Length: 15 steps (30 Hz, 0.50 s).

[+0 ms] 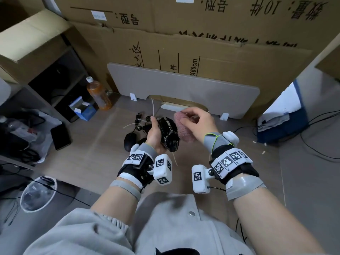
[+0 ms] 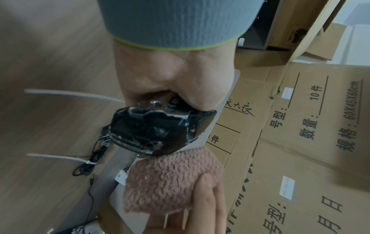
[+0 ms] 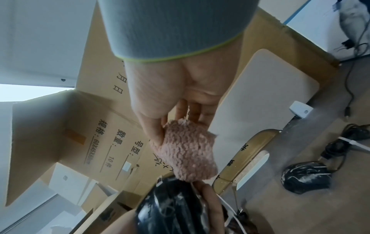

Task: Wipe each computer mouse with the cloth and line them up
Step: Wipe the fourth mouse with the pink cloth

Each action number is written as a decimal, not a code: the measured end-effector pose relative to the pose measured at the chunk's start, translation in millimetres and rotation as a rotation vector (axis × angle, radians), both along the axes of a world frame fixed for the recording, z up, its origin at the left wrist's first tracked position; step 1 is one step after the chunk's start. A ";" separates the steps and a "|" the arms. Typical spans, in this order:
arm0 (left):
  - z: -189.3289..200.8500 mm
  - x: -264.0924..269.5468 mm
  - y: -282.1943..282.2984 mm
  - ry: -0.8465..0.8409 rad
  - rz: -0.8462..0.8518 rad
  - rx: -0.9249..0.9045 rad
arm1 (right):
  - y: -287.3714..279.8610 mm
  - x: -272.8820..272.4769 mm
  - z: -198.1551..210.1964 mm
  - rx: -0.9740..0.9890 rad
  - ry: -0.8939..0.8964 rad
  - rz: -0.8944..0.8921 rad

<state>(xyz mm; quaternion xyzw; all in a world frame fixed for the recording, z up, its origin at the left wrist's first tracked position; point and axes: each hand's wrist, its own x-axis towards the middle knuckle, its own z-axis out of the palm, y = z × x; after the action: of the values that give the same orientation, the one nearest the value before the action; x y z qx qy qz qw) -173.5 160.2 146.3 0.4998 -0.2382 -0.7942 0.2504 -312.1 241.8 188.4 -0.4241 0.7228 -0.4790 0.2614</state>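
- L hand point(image 1: 154, 134) raised above the surface point(image 1: 95, 153), grip wrapped round a black angular mouse point(image 1: 168, 134); fingers curl under it, thumb along its left side.
- That mouse shows white scuffs/smears on its glossy shell; seen close in the left wrist view point(image 2: 152, 131).
- R hand point(image 1: 197, 124) just right of it, grip pinching a pink fluffy cloth point(image 1: 184, 127) betw. thumb and fingertips.
- Cloth is bunched into a wad and touches the right/far side of the held mouse; in the right wrist view the cloth point(image 3: 188, 152) sits directly on the mouse's black shell point(image 3: 172, 210).
- 2nd mouse, black and rounded point(image 1: 130, 141), lies on the surface to the left of the L hand, partly hidden by the wrist.
- Another dark mouse w/ white smears point(image 3: 306, 178) lies on the surface in the right wrist view; can't tell if it's the same 1 as the rounded mouse.
- Tangle of black cables point(image 1: 141, 122) bound w/ white zip ties point(image 1: 152, 109) lies on the surface just beyond the L hand.
- Grey divider panel point(image 1: 184, 89) stands at the far edge of the surface; cardboard boxes point(image 1: 202, 34) w/ printed text stacked behind it.
- Far left: orange drink bottle point(image 1: 99, 94) upright, small blue-white carton point(image 1: 83, 109) beside it.
- Both wrists carry white tracker blocks w/ black-white markers point(image 1: 162, 168).
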 end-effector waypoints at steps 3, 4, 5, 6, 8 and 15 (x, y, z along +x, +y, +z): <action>8.9 0.2 -4.0 0.066 -0.007 -0.009 | -8.4 5.2 -0.2 0.044 0.030 0.124; 11.1 0.4 -6.6 0.074 0.003 -0.021 | -10.4 7.5 -1.4 0.081 0.043 0.159; 13.4 1.9 -9.8 0.090 0.017 -0.030 | -13.2 8.9 -2.5 0.105 0.052 0.184; 14.2 2.7 -12.9 0.106 0.035 -0.036 | -14.0 9.5 -1.8 0.112 0.054 0.206; 14.3 7.2 -22.1 0.125 0.081 -0.016 | -17.9 13.0 2.4 0.094 0.034 0.258; 14.3 14.6 -44.0 0.140 0.061 0.007 | -34.4 38.9 19.4 0.001 -0.105 0.396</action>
<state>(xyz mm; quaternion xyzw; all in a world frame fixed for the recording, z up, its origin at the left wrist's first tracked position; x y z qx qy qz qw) -158.9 116.2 160.6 0.4509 -0.2020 -0.8201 0.2885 -273.2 207.3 207.8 -0.5323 0.6109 -0.4395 0.3877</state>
